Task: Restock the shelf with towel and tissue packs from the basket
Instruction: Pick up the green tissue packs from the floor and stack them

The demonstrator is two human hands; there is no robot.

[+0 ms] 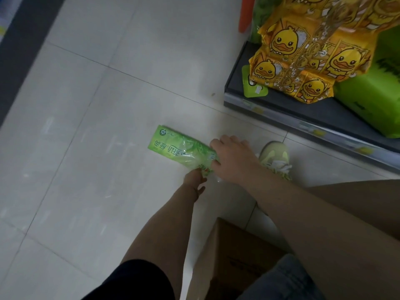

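View from above, looking down at a pale tiled floor in a shop aisle. At the upper right is the bottom board of a dark shelf, its front edge lined with a strip of price labels. On the shelf stands a tall yellow pack printed with cartoon ducks, leaning toward the aisle. Behind and to the right of it are bright green packs. A small green tag lies on the shelf board just left of the duck pack's base. A slice of something orange shows at the top edge, behind the shelf.

In the lower middle, a brown cardboard box sits on the floor between the person's two forearms, partly under the right arm. A pale green shoe with white laces rests on the floor just right of the hands, in front of the shelf edge. A dark band runs along the far left of the aisle.

A green plastic-wrapped tissue pack with white lettering is low over the floor in the middle of the view, well left of the shelf; whether it touches the tiles cannot be told. The right hand covers its near end, fingers spread and curled down over the wrapper, gripping it. The left hand comes in from below with fingers pinched together on the crinkled wrapper at the same end, just beside the right hand.
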